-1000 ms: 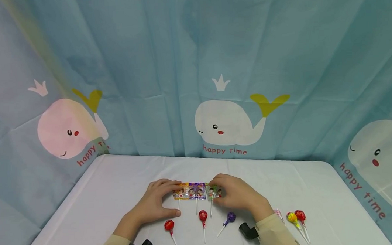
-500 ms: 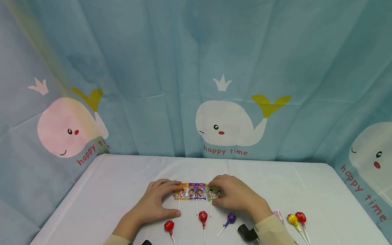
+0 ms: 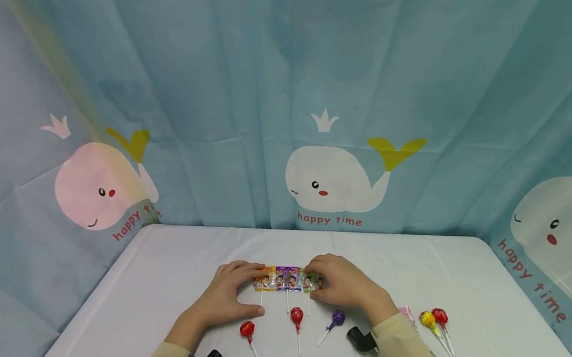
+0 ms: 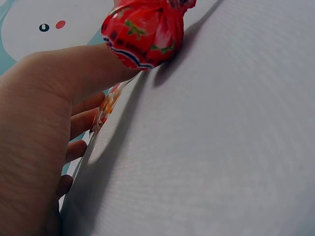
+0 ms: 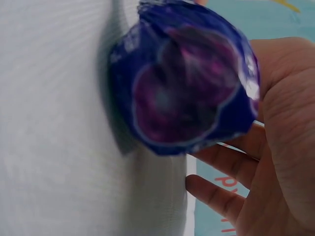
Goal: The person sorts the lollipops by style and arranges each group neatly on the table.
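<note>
Three flat-wrapped lollipops lie side by side in a row: an orange lollipop (image 3: 268, 281), a purple lollipop (image 3: 288, 279) and a green lollipop (image 3: 308, 281), sticks toward me. My left hand (image 3: 229, 293) touches the orange wrapper's left end with its fingers, while its thumb rests apart, near the stick. At the other end my right hand (image 3: 347, 280) holds the green wrapper between fingers and thumb. A round red lollipop (image 4: 145, 37) lies close by my left wrist. Beside the right wrist lies a round purple lollipop (image 5: 184, 81), which hides part of that hand in the right wrist view.
Another round red lollipop (image 3: 296, 315) lies between the hands, nearer to me. On the right are a yellow lollipop (image 3: 427, 320), a red one (image 3: 440, 316) next to it, and a pink wrapper (image 3: 406, 313) partly behind the sleeve. A whale-print curtain (image 3: 244, 121) borders the white table (image 3: 183, 259).
My right hand has shifted very slightly with the green lollipop, toward the row. The left hand and the other lollipops stay in place.
</note>
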